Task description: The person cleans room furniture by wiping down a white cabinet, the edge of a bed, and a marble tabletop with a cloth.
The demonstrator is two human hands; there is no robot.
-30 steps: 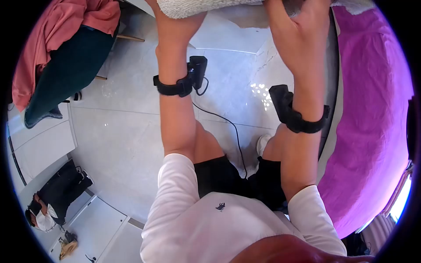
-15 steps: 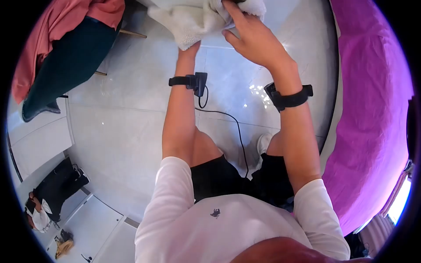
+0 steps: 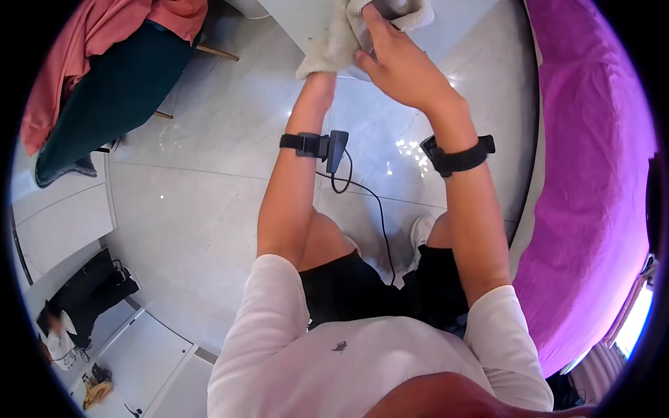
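A cream, fluffy cloth (image 3: 336, 45), perhaps a towel, is at the top edge of the head view, partly cut off by the frame. My left hand (image 3: 321, 80) is tucked under or inside it, so only the wrist end shows and its fingers are hidden. My right hand (image 3: 397, 63) grips the cloth's folded part, with the index finger stretched along it and the thumb at its lower edge. Both wrists wear black straps with small devices, and a black cable (image 3: 380, 209) runs down from the left one.
A white flat surface (image 3: 453, 31) with a corner lies beneath the cloth. A dark green chair (image 3: 115, 90) draped with pink fabric (image 3: 90, 49) stands at left. Purple fabric (image 3: 585, 195) covers a long piece of furniture at right. Another person (image 3: 63, 341) is at lower left.
My left hand has moved right, closer to my right hand, drawing its side of the cloth along. More of the white surface shows beneath. My right hand has barely shifted.
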